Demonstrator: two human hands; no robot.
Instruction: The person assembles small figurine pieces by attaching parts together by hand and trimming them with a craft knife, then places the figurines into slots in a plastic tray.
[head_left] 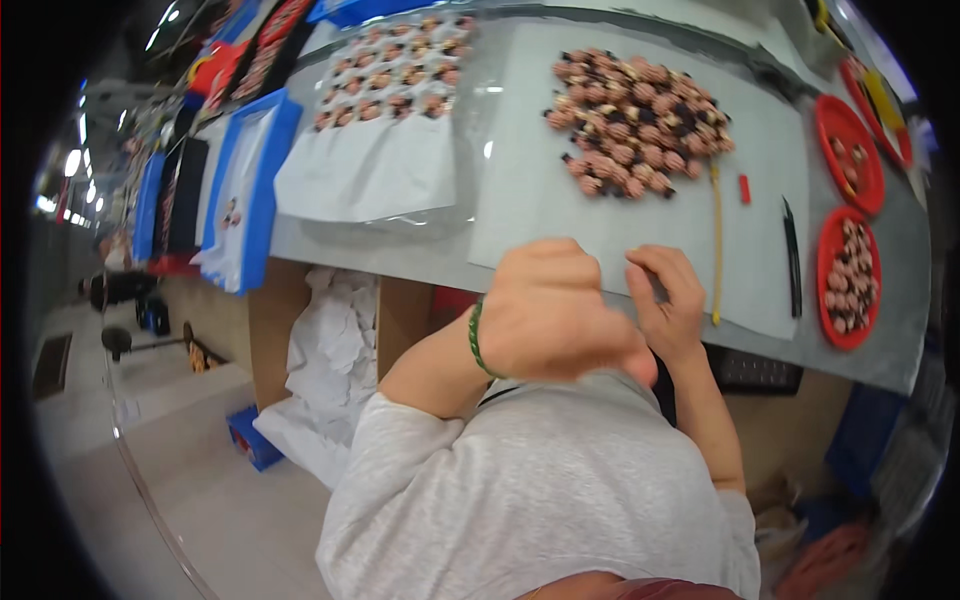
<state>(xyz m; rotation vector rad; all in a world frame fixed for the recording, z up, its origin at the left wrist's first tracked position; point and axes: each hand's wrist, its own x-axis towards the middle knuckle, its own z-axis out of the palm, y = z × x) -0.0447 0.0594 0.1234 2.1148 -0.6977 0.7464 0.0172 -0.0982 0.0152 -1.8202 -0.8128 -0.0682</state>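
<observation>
My left hand [556, 312], with a green braided bracelet [475, 340] at the wrist, is raised over the near edge of the table. Its fingers are curled into a fist with the back turned up; whatever lies inside is hidden, and the thumb side is blurred. Just to its right is my right hand [672, 300], fingers bent and a little apart from the thumb, nothing visible between them. Beyond both hands, a pile of small pink ridged pieces [640, 120] with black and cream parts lies on a white sheet [520, 150].
On the right are a yellow stick [717, 250], a small red piece [744, 189], a black pen-like tool [791, 255] and red bowls [830, 330] of pieces. Farther left, rows of pieces lie on white paper [370, 180], beside a blue tray [265, 190]. Crumpled paper [325, 340] fills a box below.
</observation>
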